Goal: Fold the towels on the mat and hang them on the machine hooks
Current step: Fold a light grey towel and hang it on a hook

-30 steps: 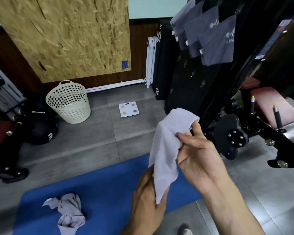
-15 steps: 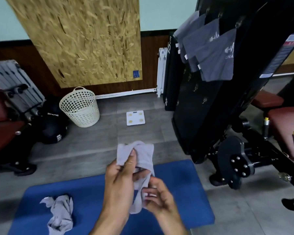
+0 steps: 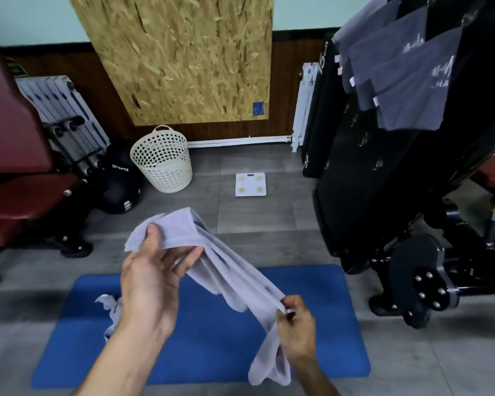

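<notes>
Towels already hung make up the finished share of the job: several dark grey towels hang in an overlapping row high on the black machine, and further down its face a few bare hooks show as small glints, so there looks to be room for more. The piece in hand is a light grey towel, held in the air above the blue mat and stretched on a slant between the two hands. The left hand holds its upper end, thumb over the cloth and fingers curled under it; the right hand pinches the lower part between thumb and fingertips, with a tail of cloth hanging below that grip. The cloth is bunched into long pleats rather than laid flat, so I judge its fold to be barely begun, and hanging it is not yet done. One more towel lies crumpled on the mat, partly hidden behind the left forearm, untouched and well apart from the machine. By that count, at least two towels remain to fold and hang.
</notes>
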